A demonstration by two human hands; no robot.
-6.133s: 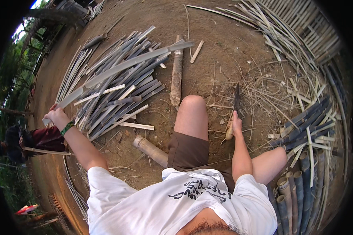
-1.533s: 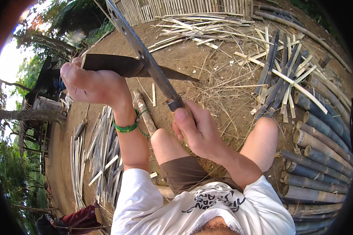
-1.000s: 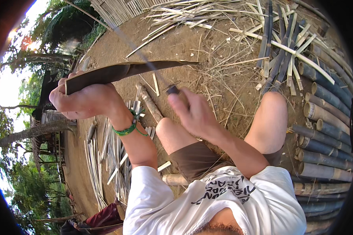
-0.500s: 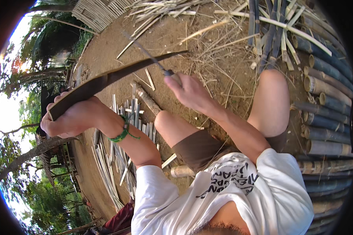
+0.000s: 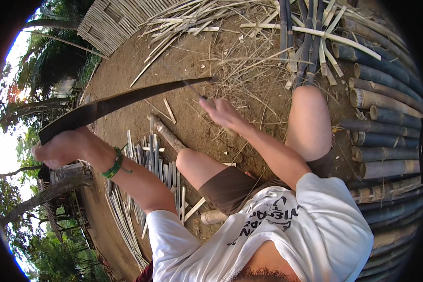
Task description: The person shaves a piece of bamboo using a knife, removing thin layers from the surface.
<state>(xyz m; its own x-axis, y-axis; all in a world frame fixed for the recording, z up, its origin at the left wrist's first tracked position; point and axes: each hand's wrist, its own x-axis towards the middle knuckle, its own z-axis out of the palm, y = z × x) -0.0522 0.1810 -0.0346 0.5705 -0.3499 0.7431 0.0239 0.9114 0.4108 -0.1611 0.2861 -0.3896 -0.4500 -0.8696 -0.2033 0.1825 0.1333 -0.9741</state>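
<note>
My left hand (image 5: 63,148) is raised at the far left, fingers wrapped around the wide end of a long, dark bamboo strip (image 5: 103,109). The strip runs to the right and tapers to a thin tip near the middle. In my right hand (image 5: 221,114) is a knife (image 5: 192,88), its handle gripped in the fist. Its narrow blade, smeared by motion, points up and left and crosses the strip close to the thin tip. I cannot tell whether the blade touches the strip.
Cut bamboo strips (image 5: 157,164) lie left of my knees, beside a short pole (image 5: 167,133). More pale strips (image 5: 188,21) are heaped at the far side, with shavings (image 5: 249,70) on the dirt. Thick bamboo poles (image 5: 385,127) line the right. A slatted bamboo panel (image 5: 117,23) stands far left.
My left hand has shifted left and slightly down with the bamboo strip. My right hand and the knife are slightly lower, and the blade now crosses nearer the strip's thin tip.
</note>
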